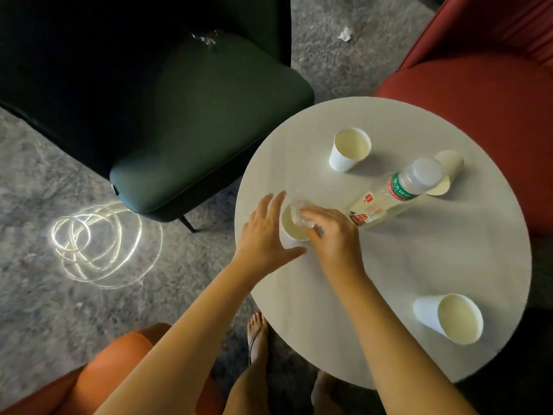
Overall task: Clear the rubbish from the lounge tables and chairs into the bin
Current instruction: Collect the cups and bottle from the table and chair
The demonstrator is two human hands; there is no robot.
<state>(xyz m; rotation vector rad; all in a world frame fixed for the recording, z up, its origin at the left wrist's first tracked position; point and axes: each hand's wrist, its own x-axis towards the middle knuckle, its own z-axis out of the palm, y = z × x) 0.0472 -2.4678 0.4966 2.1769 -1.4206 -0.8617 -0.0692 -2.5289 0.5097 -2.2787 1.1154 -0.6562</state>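
Head view, and both hands are at the left edge of the round white tabletop point(389, 265). The right hand point(332, 232) pinches a crumpled clear wrapper point(299, 212) between thumb and fingertips, right over the mouth of a white paper cup point(294, 229). The cup is pale cream inside and stands upright. The left hand point(266, 235) curves round the cup's left side with fingers spread and thumb out; whether it touches the cup is hard to tell.

Toward the middle there's a clear plastic bottle point(395, 193) with a green and red label, standing or leaning, can't say which. Touching it behind, at the far right edge, a second cup point(449, 164) lies on its side. A third cup point(350, 149) stands at the far edge, and a fourth cup point(449, 317) stands at the near right edge.

Off the table, a shiny clear scrap point(206, 38) sits at the back of the green chair point(194, 115). A white crumpled paper point(344, 34) lies on the carpet between it and the red chair point(478, 100).
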